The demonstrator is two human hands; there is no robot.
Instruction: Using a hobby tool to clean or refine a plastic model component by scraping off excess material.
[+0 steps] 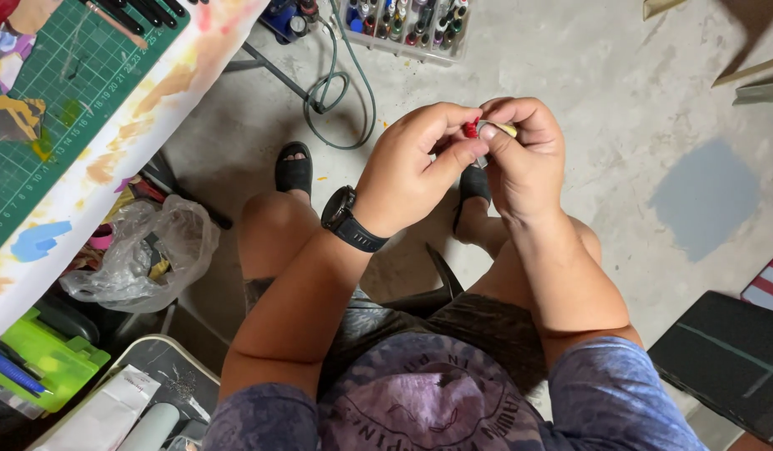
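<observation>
A purple printed shirt [428,401] is filling the bottom edge, nearest the camera, with dark shorts [453,330] and two bare knees just beyond it. The person is sitting, both forearms reaching out over the lap toward the concrete floor [620,100].

The left hand [416,167], wearing a black wristwatch [349,219], is pinching a small red piece [471,129] between thumb and forefinger, fingers closed together on it. The right hand [524,150] is touching the left, its fingers curled tight around a thin yellowish stick-like thing [508,129] whose tip is poking out beside the red piece. What exactly the stick is cannot be told; most of it is hiding inside the fist.

Below the hands, black sandals [294,171] are resting on the floor. A grey-green cable [340,88] is looping near the top edge, beside a clear tray of markers [407,25]. At the left, a green cutting mat [61,92] is lying on a paint-stained table [111,159], with a crumpled plastic bag [152,250] beneath its edge.
</observation>
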